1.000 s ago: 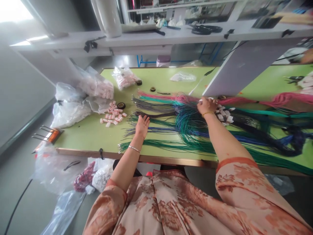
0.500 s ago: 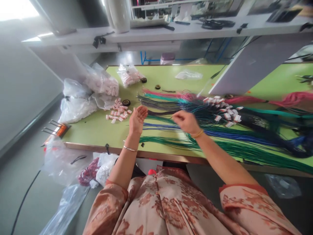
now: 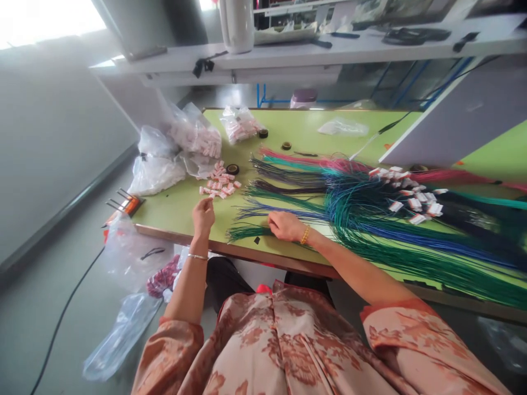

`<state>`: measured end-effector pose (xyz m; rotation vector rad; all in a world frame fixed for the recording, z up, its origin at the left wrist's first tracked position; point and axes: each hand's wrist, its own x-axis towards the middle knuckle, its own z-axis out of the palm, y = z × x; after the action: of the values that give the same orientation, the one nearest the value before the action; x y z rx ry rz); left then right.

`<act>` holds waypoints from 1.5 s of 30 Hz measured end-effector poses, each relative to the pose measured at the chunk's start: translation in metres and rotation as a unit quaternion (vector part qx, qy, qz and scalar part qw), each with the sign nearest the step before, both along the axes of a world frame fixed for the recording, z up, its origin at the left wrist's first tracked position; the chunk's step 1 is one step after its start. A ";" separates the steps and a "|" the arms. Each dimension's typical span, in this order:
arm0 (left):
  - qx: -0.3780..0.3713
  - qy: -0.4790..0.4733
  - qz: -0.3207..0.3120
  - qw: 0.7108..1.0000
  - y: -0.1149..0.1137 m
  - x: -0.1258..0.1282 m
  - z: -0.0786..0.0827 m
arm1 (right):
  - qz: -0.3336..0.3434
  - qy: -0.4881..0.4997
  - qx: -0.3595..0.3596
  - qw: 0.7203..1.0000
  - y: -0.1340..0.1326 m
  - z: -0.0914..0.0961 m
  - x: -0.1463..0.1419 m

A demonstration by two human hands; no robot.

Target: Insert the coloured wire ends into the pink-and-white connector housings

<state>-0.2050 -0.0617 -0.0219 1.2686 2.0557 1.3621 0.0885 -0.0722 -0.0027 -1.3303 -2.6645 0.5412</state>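
Long bundles of coloured wires (image 3: 370,219), green, blue, purple, pink and black, lie fanned across the green table (image 3: 173,211). My right hand (image 3: 287,226) rests on the near green wire bundle (image 3: 247,231) close to its cut ends, with the fingers curled and pinched onto the strands. My left hand (image 3: 203,214) hovers over the table's front edge with its fingers pressed together; what they hold is too small to make out. Just beyond the left hand lies a loose pile of small white-and-pink connectors (image 3: 218,185). More connectors (image 3: 411,192) lie on top of the wires at the right.
Clear plastic bags of parts (image 3: 164,159) sit at the table's left end, another bag (image 3: 239,123) further back. Tape rolls (image 3: 233,169) lie near the connectors. An orange tool (image 3: 127,206) sits at the left corner. A grey shelf (image 3: 313,52) overhangs the table. Bags (image 3: 135,258) hang below.
My right hand has drawn back from the connectors on the wires to the near green wire ends. My left hand turned from open to closed and moved nearer the front edge.
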 end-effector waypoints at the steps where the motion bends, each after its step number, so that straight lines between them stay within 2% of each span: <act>1: -0.012 0.047 -0.002 0.999 0.003 -0.002 0.000 | -0.004 0.013 -0.011 1.000 0.000 0.001 0.000; 4: -0.050 0.164 0.005 0.985 0.017 -0.005 0.002 | -0.004 0.086 -0.064 0.994 0.002 0.001 0.000; 7: -0.094 0.215 0.008 0.972 0.028 -0.009 0.003 | 0.002 0.164 -0.114 0.980 0.006 0.000 -0.005; 9: -0.112 0.233 -0.006 0.966 0.032 -0.010 0.004 | 0.005 0.184 -0.123 0.975 0.009 0.001 -0.010; 14: -0.145 0.262 -0.029 0.954 0.026 -0.012 0.005 | 0.011 0.181 -0.099 0.978 0.017 0.003 -0.018; 19: -0.156 0.260 -0.053 0.951 0.016 -0.021 0.005 | 0.005 0.249 -0.137 0.959 0.025 0.002 -0.020; 22: -0.134 0.279 -0.004 0.951 0.013 -0.025 0.009 | 0.001 0.268 -0.147 0.952 0.026 0.003 -0.024; 24: -0.089 0.299 0.020 0.950 0.014 -0.021 0.012 | 0.000 0.273 -0.142 0.952 0.026 0.006 -0.029; 26: -0.061 0.300 -0.020 0.952 0.020 -0.010 0.014 | 0.003 0.276 -0.135 0.952 0.025 0.011 -0.036; 29: -0.075 0.277 -0.098 0.953 0.034 0.010 0.010 | 0.014 0.286 -0.132 0.949 0.024 0.021 -0.047; 33: -0.079 0.306 -0.095 0.944 0.043 0.025 0.004 | 0.019 0.332 -0.154 0.930 0.024 0.031 -0.059; 37: -0.083 0.316 -0.118 0.938 0.036 0.026 0.005 | 0.015 0.370 -0.159 0.915 0.026 0.035 -0.064; 41: -0.056 0.258 -0.112 0.958 0.026 0.025 0.007 | -0.003 0.399 -0.161 0.902 0.023 0.037 -0.060; 43: -0.028 0.161 -0.107 0.981 0.021 0.026 0.008 | -0.018 0.415 -0.160 0.895 0.019 0.036 -0.054; 45: -0.016 0.004 -0.112 0.994 0.013 0.032 0.009 | -0.031 0.425 -0.159 0.890 0.013 0.035 -0.047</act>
<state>-0.1734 -0.0483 -0.0133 1.4434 1.8675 1.2209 0.0410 -0.0587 0.0325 -0.9050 -1.8455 1.2456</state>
